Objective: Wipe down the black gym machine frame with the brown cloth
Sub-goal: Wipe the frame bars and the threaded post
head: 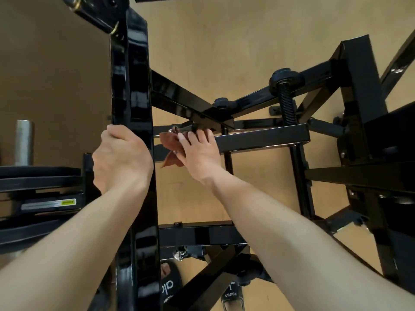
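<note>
A glossy black gym machine frame (pixel 132 90) fills the head view, with a thick upright beam at the centre left and crossbars running right. My left hand (pixel 121 156) grips the left edge of that upright beam. My right hand (pixel 198 151) holds the brown cloth (pixel 170 144) and presses it against the left end of a horizontal black crossbar (pixel 265 136), just right of the upright. Most of the cloth is hidden under my fingers; a corner hangs down below my hand.
Black weight plates (pixel 40 187) on a silver peg (pixel 24 142) sit at the left. A threaded black adjustment bolt (pixel 286 102) stands right of the crossbar. More frame bars cross at the right and bottom. Tan floor shows between them, with my sandalled feet (pixel 169 286) below.
</note>
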`<state>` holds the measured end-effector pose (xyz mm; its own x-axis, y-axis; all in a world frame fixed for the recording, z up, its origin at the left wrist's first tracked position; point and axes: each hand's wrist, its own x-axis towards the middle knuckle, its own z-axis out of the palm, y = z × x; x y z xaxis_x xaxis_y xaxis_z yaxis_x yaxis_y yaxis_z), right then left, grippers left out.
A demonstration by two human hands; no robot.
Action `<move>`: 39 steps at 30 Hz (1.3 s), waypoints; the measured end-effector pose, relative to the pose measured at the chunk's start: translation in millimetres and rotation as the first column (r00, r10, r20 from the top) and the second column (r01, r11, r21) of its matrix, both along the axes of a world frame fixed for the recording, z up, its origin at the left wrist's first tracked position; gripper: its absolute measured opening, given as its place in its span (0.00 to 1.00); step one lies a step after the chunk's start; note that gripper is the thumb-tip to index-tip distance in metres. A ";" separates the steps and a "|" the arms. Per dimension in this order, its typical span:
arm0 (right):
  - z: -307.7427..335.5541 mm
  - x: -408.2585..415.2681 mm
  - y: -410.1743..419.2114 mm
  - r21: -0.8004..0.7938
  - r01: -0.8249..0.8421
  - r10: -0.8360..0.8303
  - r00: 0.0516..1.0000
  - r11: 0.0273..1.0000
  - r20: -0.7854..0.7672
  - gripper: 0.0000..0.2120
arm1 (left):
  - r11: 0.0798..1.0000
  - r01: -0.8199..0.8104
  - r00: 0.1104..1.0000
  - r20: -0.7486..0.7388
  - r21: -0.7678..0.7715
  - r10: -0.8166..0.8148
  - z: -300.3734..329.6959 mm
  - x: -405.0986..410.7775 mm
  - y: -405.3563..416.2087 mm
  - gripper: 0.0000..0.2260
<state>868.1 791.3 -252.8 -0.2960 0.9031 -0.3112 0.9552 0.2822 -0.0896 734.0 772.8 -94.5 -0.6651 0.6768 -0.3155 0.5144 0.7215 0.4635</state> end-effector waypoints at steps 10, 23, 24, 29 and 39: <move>51.6 212.3 -8.8 0.124 0.237 -0.252 0.960 0.964 0.122 0.28 | 1.000 -0.015 0.998 0.058 -0.015 0.016 14.2 5.2 -0.5 0.29; 0.1 -18.2 -8.3 0.048 0.153 -0.151 0.988 0.987 -0.034 0.24 | 1.000 -0.020 0.997 0.079 0.008 0.019 1.8 -1.9 -1.4 0.25; -5.6 -30.4 -10.2 0.054 0.113 -0.110 0.993 0.992 -0.053 0.24 | 1.000 -0.014 0.997 0.075 0.014 0.012 1.3 -2.0 -1.5 0.26; -18.6 -26.3 -11.5 0.102 -0.106 0.102 0.994 0.989 0.043 0.29 | 1.000 0.003 0.998 0.063 0.028 -0.004 0.0 -1.8 0.4 0.27; 53.4 190.3 -15.3 0.040 -0.081 0.067 0.964 0.996 0.258 0.42 | 1.000 0.000 0.995 0.104 0.000 0.000 13.5 3.4 0.5 0.28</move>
<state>1058.3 776.0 -199.4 -0.2790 0.8980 -0.3403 0.9207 0.3508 0.1711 737.4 773.3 -81.0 -0.6286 0.6767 -0.3833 0.4632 0.7216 0.5144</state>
